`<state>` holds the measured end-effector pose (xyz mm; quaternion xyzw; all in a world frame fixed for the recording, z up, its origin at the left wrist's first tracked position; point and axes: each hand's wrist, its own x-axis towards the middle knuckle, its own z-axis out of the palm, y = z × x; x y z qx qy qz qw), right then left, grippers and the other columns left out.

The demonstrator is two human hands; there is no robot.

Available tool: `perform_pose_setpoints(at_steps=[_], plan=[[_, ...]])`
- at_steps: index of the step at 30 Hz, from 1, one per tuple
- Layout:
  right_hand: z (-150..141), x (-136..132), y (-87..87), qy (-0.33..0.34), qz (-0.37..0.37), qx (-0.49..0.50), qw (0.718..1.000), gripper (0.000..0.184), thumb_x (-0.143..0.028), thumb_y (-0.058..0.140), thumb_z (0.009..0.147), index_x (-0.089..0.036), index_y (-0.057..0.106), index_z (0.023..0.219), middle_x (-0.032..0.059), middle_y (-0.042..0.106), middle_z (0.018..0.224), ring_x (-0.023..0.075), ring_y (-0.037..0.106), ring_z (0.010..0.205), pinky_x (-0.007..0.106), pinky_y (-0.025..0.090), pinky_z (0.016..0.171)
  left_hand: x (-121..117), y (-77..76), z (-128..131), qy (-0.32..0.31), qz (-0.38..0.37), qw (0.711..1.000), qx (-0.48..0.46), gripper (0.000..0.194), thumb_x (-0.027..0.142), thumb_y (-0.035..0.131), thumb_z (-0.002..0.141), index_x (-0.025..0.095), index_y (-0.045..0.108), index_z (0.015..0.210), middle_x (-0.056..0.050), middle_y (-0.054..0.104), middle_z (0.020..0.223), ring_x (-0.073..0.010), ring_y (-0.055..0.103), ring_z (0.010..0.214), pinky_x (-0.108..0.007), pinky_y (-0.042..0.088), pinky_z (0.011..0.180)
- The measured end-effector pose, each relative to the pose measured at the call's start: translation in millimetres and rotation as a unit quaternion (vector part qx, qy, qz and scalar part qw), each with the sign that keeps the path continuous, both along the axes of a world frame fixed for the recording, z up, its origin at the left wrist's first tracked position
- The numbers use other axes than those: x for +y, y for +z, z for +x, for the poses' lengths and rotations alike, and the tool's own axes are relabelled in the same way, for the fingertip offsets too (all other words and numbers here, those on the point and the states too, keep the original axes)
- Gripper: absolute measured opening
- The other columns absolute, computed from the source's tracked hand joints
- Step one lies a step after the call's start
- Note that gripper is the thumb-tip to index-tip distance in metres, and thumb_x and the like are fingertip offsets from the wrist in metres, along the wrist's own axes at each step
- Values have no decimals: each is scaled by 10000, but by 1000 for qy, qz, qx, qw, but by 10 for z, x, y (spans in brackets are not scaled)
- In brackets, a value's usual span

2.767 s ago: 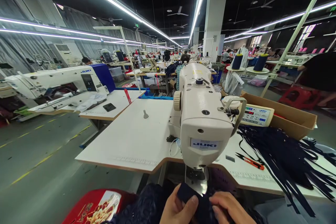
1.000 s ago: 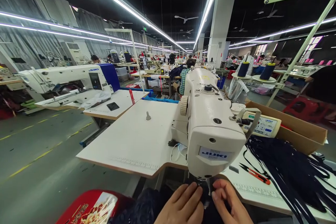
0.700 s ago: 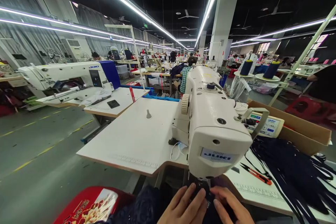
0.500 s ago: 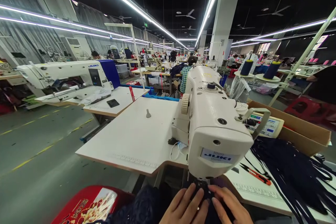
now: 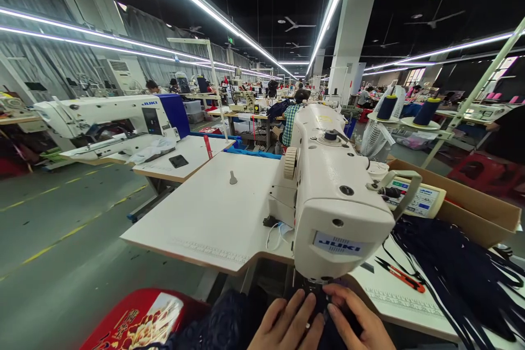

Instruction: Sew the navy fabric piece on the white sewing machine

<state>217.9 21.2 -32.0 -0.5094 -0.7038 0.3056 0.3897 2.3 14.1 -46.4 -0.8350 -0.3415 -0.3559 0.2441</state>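
Both of my hands lie at the bottom edge, under the head of a white JUKI sewing machine [image 5: 332, 191]. My left hand [image 5: 287, 325] rests flat with fingers spread on dark navy fabric [image 5: 229, 322]. My right hand [image 5: 361, 322] presses the same fabric just right of the needle area [image 5: 318, 290]. The fingertips of both hands nearly meet below the machine's head. The needle itself is mostly hidden by the machine and my fingers.
A heap of dark navy strips [image 5: 455, 262] and red-handled snips [image 5: 404, 279] lie on the white table [image 5: 213, 213] at right. Behind stand a control panel [image 5: 418, 199], a cardboard box [image 5: 471, 202] and thread cones [image 5: 426, 110]. A red stool [image 5: 135, 320] is at lower left. Other workers sit farther back.
My hands went from pinching a folded fabric piece in front of the machine to lying flat on it under the machine's head. The view tilted up slightly.
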Motion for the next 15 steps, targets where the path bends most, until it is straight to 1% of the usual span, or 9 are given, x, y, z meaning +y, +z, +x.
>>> perform_pose_setpoints(at_steps=[3, 5, 6, 8, 10, 12, 15], plan=[[-16, 9, 27, -4, -54, 13, 998, 310, -390, 561, 920, -250, 681, 1169, 71, 731, 1146, 194, 706, 994, 223, 542, 880, 3, 181, -78, -15, -5, 998, 60, 328, 323, 372, 1047, 307, 649, 1222, 137, 651, 1302, -88, 477, 1301, -340, 35, 1228], [-27, 8, 53, -10, -89, 24, 996, 338, -421, 576, 905, -246, 670, 1179, 75, 726, 1122, 201, 698, 982, 224, 540, 851, 31, 267, -120, -39, -2, 993, 108, 311, 375, 408, 1034, 316, 626, 1248, 147, 664, 1277, -62, 493, 1271, -335, -3, 1226], [-33, 10, 65, -13, -102, 29, 994, 345, -432, 576, 902, -243, 664, 1176, 71, 726, 1064, 201, 696, 950, 225, 540, 823, 47, 289, -133, -40, -3, 993, 112, 314, 394, 416, 1029, 321, 621, 1255, 142, 665, 1277, -64, 505, 1258, -338, -9, 1226], [-46, 22, 82, -14, -112, 40, 993, 344, -447, 554, 908, -230, 643, 1160, 39, 690, 893, 196, 678, 848, 234, 529, 762, 72, 294, -140, -39, 14, 996, 76, 329, 402, 387, 1037, 325, 646, 1225, 129, 686, 1245, -78, 532, 1227, -357, 0, 1227], [-68, 46, 85, -18, -116, 55, 992, 337, -463, 521, 918, -222, 616, 1132, -5, 600, 771, 186, 632, 753, 248, 506, 711, 78, 272, -123, -40, 11, 997, 67, 319, 379, 397, 1038, 314, 651, 1220, 126, 683, 1253, -84, 532, 1229, -353, -3, 1226], [-104, 71, 75, -15, -120, 81, 989, 328, -472, 515, 913, -216, 597, 1103, -29, 532, 738, 180, 587, 720, 261, 482, 703, 67, 246, -87, -37, -14, 997, 69, 310, 363, 417, 1033, 307, 621, 1260, 132, 676, 1263, -79, 527, 1231, -335, -16, 1224], [-175, 75, 40, -20, -135, 136, 981, 320, -484, 557, 878, -217, 592, 1051, -66, 445, 673, 163, 528, 652, 258, 456, 664, 49, 203, -21, -22, -29, 999, 13, 291, 303, 431, 1034, 309, 634, 1242, 139, 725, 1164, -72, 560, 1175, -316, 4, 1218]])
